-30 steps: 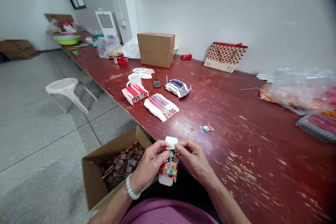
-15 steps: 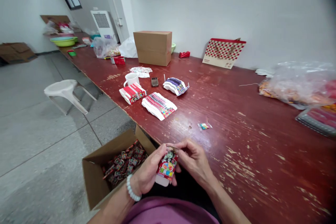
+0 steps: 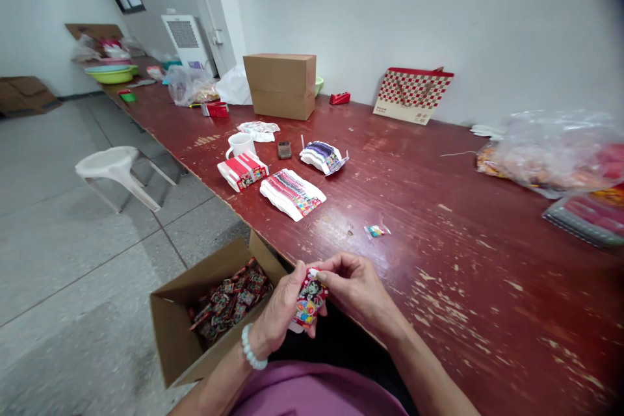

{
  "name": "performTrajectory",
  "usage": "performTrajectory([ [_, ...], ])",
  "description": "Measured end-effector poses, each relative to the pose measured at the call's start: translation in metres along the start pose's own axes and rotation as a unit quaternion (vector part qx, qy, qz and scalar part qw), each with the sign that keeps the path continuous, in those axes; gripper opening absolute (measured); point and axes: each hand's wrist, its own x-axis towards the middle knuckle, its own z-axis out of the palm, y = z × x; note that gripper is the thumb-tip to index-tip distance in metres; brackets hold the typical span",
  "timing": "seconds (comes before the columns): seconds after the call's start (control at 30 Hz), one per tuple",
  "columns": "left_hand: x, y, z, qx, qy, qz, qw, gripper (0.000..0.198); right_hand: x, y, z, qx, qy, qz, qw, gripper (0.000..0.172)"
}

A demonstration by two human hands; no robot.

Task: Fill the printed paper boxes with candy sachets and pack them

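A small red printed carton (image 3: 308,302) with a cartoon picture is held over my lap, close to the table's front edge. My left hand (image 3: 280,309), with a beaded bracelet at the wrist, is wrapped round its left side and back. At the carton's top end, the thumb and fingers of my right hand (image 3: 353,283) pinch a flap with a white patch showing. A white flap sticks out at the lower end. Beyond my hands, a small clear packet with coloured pieces (image 3: 377,231) lies on the table.
An open cardboard box (image 3: 178,331) of small dark red packets stands to my left. Flat cartons lie in a fanned row (image 3: 292,194), a red stack (image 3: 242,170) and a purple bundle (image 3: 322,157). Behind are a white mug (image 3: 242,142) and a closed box (image 3: 280,88).
My right fingers have shifted over the carton's top end, where a white patch now shows. The lower white flap shows less. The whole view has moved slightly.
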Motion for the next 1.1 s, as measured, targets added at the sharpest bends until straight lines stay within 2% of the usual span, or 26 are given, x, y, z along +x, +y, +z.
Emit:
performTrajectory([
  [0.13, 0.0, -0.001, -0.003, 0.035, -0.002, 0.016, 0.999, 0.07, 0.0, 0.001, 0.001, 0.001, 0.005, 0.006, 1.0, 0.025],
  [0.33, -0.001, -0.001, -0.004, 0.045, 0.013, 0.017, 0.999, 0.069, -0.01, -0.015, -0.001, -0.075, -0.04, -0.084, 0.993, 0.019],
  [0.47, 0.0, -0.002, -0.003, 0.015, 0.024, 0.019, 0.999, 0.069, -0.017, -0.016, 0.002, -0.181, -0.042, -0.143, 0.972, 0.01],
  [0.63, 0.003, -0.006, -0.001, -0.012, 0.045, 0.003, 0.999, 0.071, -0.019, -0.002, 0.007, -0.298, 0.019, -0.209, 0.931, 0.014],
  [0.8, 0.008, -0.008, -0.001, -0.043, 0.052, 0.007, 0.998, 0.063, -0.008, 0.005, 0.001, -0.293, 0.027, -0.175, 0.94, 0.013],
  [0.87, 0.009, -0.006, -0.003, -0.055, 0.024, 0.028, 0.998, 0.054, -0.003, 0.004, -0.003, -0.292, 0.021, -0.156, 0.943, 0.014],
  [0.93, 0.011, -0.004, -0.006, -0.057, -0.01, 0.043, 0.997, 0.045, 0.002, 0.0, -0.009, -0.286, -0.012, -0.131, 0.949, 0.014],
  [1.0, 0.015, -0.003, -0.01, -0.06, -0.029, 0.035, 0.997, 0.04, 0.012, -0.006, -0.023, -0.308, -0.021, -0.109, 0.945, 0.016],
  [1.07, 0.019, -0.002, -0.014, -0.078, -0.015, 0.017, 0.997, 0.044, 0.025, -0.014, -0.046, -0.383, 0.051, -0.09, 0.918, 0.021],
  [1.1, 0.021, -0.002, -0.016, -0.09, 0.001, 0.012, 0.996, 0.05, 0.033, -0.017, -0.061, -0.445, 0.131, -0.076, 0.883, 0.023],
])
